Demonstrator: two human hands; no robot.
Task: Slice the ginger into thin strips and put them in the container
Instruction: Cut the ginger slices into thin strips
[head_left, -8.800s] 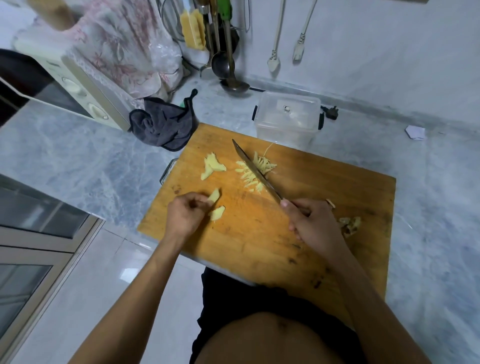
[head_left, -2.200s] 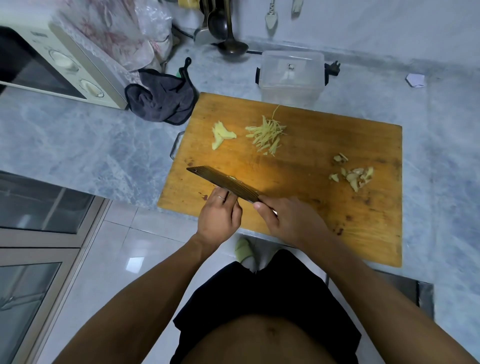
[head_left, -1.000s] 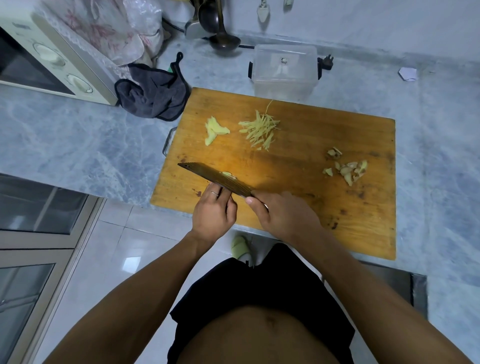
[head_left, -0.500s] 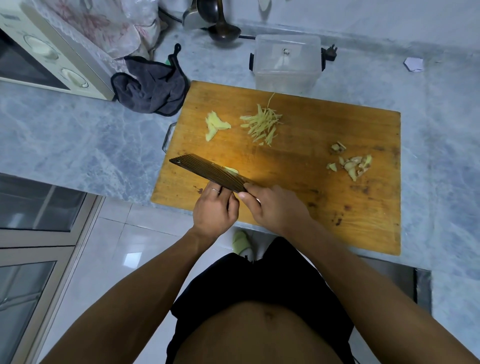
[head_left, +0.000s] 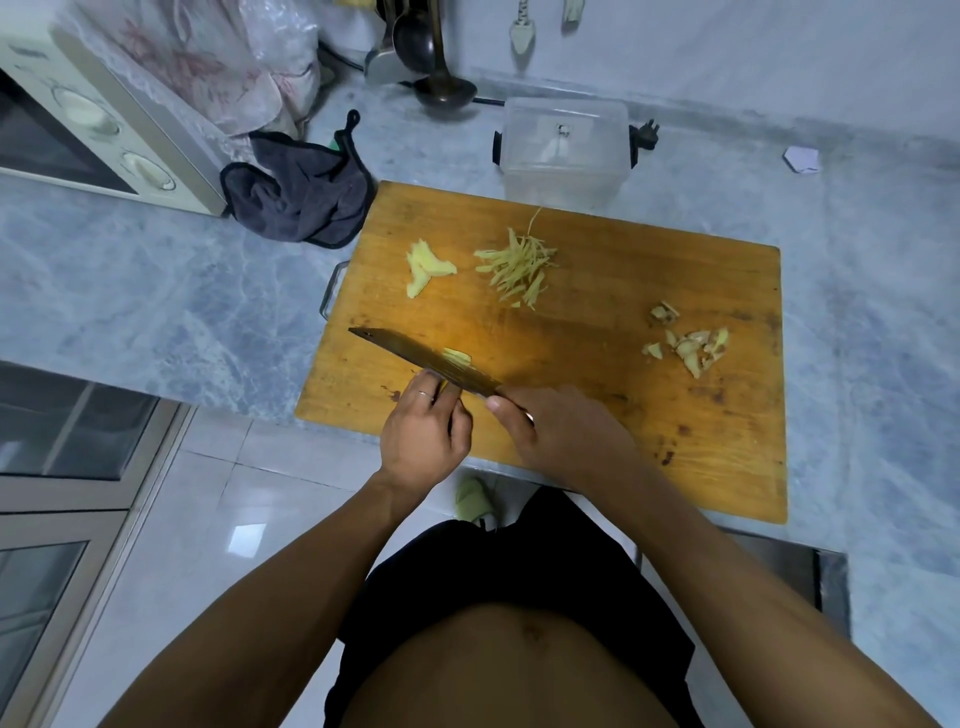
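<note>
Right hand (head_left: 563, 431) grips the knife (head_left: 426, 362) by the handle, thumb along the blade's base. Blade runs diagonally toward the left edge of the cutting board (head_left: 597, 332), tip pointing left, edge down on the board.

Left hand (head_left: 423, 431) sits just left of the right one at the board's near edge, fingers curled with knuckles against the flat of the blade. It pins a small ginger piece (head_left: 457, 356), which peeks out on the far side of the blade; the exact grip is hidden by the knife. There is a ring on one left finger.

Outward on the board:
- ginger slices (head_left: 426, 266) uncut, stacked loosely near the far-left part of the board
- ginger strips (head_left: 517, 267) in a loose pile just right of those slices, apart from them
- ginger trimmings (head_left: 691, 345) scattered near the right edge, well apart from the strips

Container (head_left: 563, 148): clear plastic, lid on, standing on the counter (head_left: 156, 291) just beyond the board's far edge. No ginger visible inside.

Rest of the counter:
- dark cloth (head_left: 298, 192) just off the board's far-left corner
- microwave (head_left: 98, 130) at the far left, draped with a floral cover (head_left: 208, 67)
- ladle (head_left: 441, 78) hanging at the back wall behind the container
- small white paper scrap (head_left: 802, 158) toward the far right
</note>
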